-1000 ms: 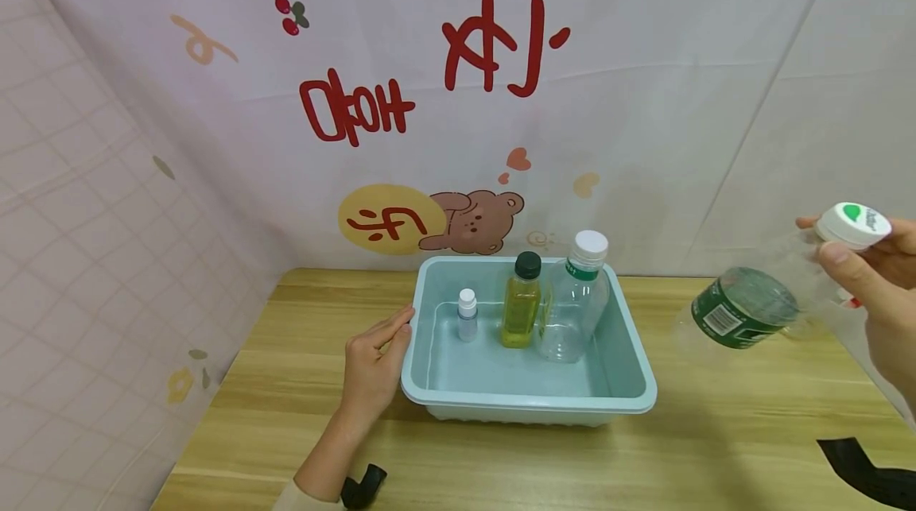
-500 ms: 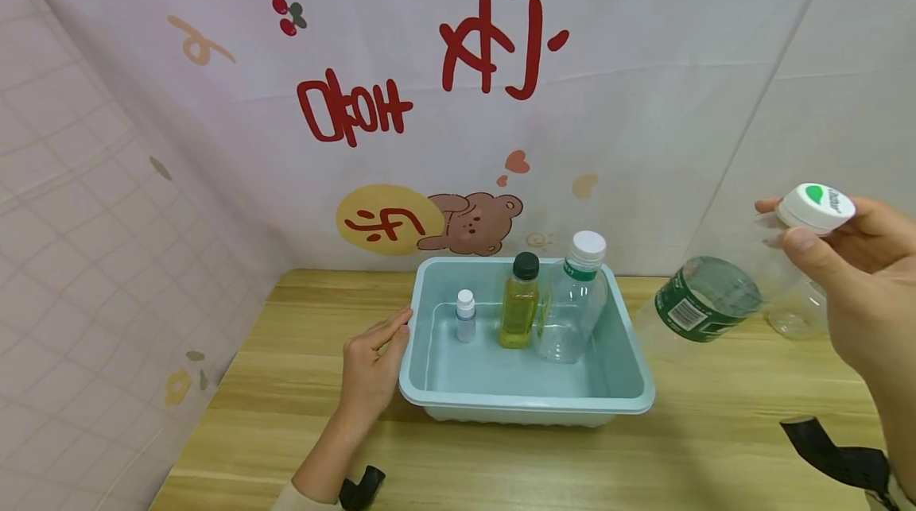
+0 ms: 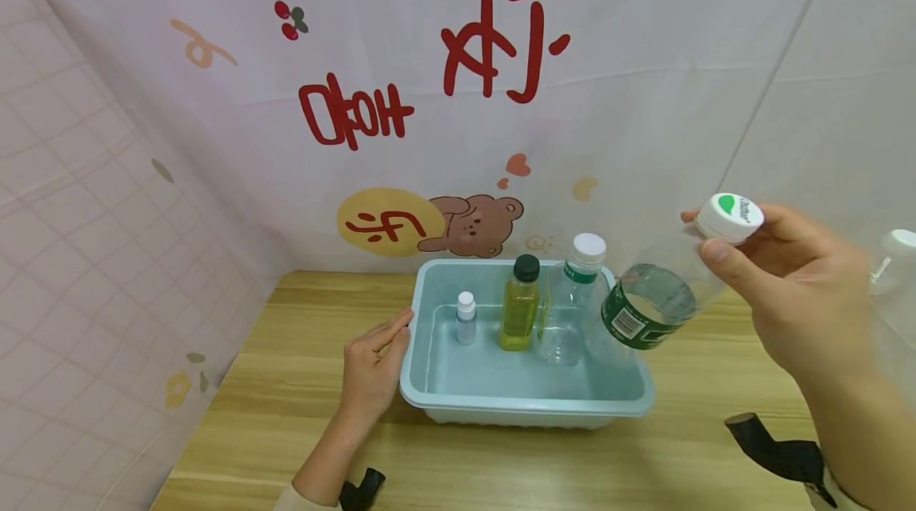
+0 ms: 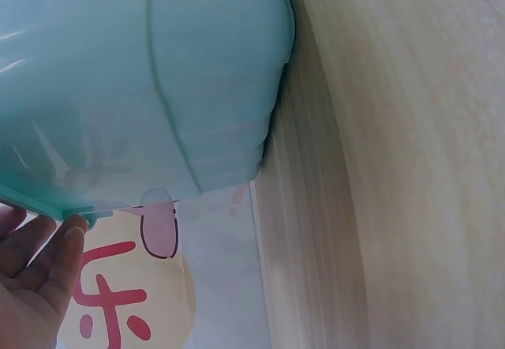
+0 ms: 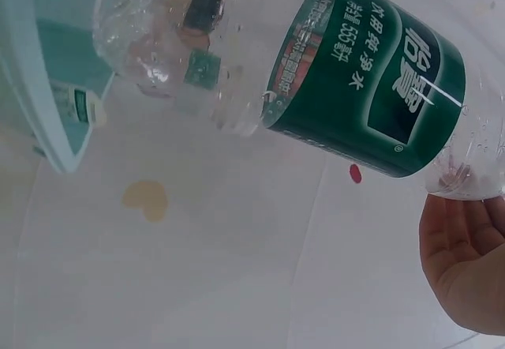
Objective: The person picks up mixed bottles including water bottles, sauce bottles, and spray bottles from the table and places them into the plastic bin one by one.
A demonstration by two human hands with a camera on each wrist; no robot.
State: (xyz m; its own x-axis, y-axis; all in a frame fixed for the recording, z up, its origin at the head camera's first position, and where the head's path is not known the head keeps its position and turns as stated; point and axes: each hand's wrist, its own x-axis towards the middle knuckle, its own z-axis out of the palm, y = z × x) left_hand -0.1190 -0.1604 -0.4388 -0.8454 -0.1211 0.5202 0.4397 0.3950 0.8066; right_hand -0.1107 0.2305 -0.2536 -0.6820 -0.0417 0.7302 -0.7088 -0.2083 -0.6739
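Head view: right hand (image 3: 794, 284) pinches the tilted green-labelled bottle (image 3: 654, 296) by its neck, near the right rim of the basin (image 3: 529, 403); left hand (image 3: 372, 361), fingers straight, touches the left.

The right grip (image 3: 794, 288) has carried the green-labelled bottle (image 3: 647, 311) leftward to the tub (image 3: 529, 403), at its right rim.

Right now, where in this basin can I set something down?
Front left in the basin, its floor is bare between the front rim and the small bottle and yellow bottle. Right is crowded: a clear bottle stands there, the right hand holding a green-labelled bottle nearby.
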